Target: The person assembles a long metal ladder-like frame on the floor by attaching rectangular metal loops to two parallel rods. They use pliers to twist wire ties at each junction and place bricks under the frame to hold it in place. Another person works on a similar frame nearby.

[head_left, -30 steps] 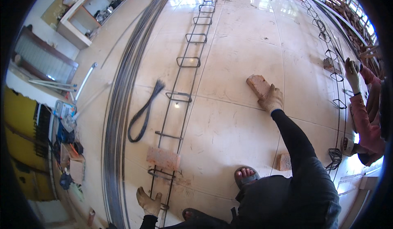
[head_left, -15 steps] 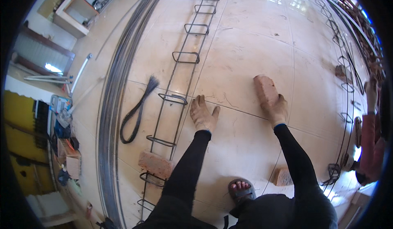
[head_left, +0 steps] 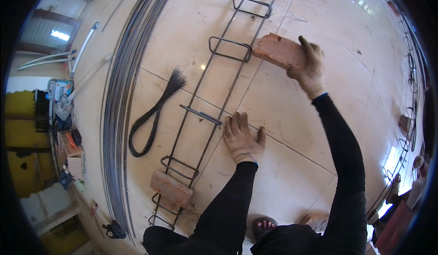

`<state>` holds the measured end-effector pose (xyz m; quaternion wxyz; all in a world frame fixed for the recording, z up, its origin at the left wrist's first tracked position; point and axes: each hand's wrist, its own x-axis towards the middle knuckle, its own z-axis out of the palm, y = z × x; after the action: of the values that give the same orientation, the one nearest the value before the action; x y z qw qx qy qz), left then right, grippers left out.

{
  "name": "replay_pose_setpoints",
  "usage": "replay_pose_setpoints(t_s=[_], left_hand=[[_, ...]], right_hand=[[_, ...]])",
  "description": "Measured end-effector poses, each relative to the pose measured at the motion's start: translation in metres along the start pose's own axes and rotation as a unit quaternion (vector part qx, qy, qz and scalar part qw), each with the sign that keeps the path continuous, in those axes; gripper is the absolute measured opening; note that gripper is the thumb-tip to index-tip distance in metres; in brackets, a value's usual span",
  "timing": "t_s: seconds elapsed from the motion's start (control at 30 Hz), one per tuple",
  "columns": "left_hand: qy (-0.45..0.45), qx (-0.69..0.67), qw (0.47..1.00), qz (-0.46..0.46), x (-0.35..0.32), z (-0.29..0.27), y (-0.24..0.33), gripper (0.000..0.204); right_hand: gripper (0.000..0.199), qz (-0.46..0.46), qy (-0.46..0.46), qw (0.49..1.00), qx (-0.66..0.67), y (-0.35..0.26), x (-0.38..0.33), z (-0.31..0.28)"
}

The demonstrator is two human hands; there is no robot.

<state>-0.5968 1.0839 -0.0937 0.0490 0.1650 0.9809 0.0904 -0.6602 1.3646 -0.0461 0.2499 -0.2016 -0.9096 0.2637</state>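
Observation:
A red brick (head_left: 279,51) is gripped at its right end by my gloved right hand (head_left: 310,70). Its left end reaches the right side of a long steel rebar frame (head_left: 218,91) with bent stirrups, lying on the floor. My gloved left hand (head_left: 242,138) rests palm down on the tiles beside the frame, fingers spread, holding nothing. Across the near part of the frame lies another brick (head_left: 171,189). A looped bundle of thin dark tie wire (head_left: 157,113) sits left of the frame.
Long steel bars (head_left: 122,81) run along the left side of the tiled floor. A third brick (head_left: 315,221) lies near my foot. At the right edge are another rebar frame (head_left: 410,72) and a person (head_left: 401,218). Tools and boxes (head_left: 68,150) line the left wall.
My right hand has carried its brick forward and left to the rebar frame, turning it more crosswise. My left hand stays low by the frame, and the view has shifted.

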Motion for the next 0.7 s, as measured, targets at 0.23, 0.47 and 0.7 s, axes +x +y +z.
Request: replay_pose_setpoints(t_s=[0.23, 0.47, 0.7], left_hand=[[-0.023, -0.015, 1.000, -0.016, 0.005, -0.008, 0.003, 0.077], [0.019, -0.005, 1.000, 0.011, 0.001, 0.005, -0.001, 0.079], [0.018, 0.008, 1.000, 0.011, 0.001, 0.007, 0.001, 0.078]], right_hand=[[0.087, -0.043, -0.082, 0.995, -0.022, 0.005, 0.057, -0.023], [0.079, 0.008, 0.030, 0.997, 0.074, -0.021, 0.088, 0.059], [0.069, -0.030, -0.077, 0.996, -0.021, -0.026, 0.106, 0.115]])
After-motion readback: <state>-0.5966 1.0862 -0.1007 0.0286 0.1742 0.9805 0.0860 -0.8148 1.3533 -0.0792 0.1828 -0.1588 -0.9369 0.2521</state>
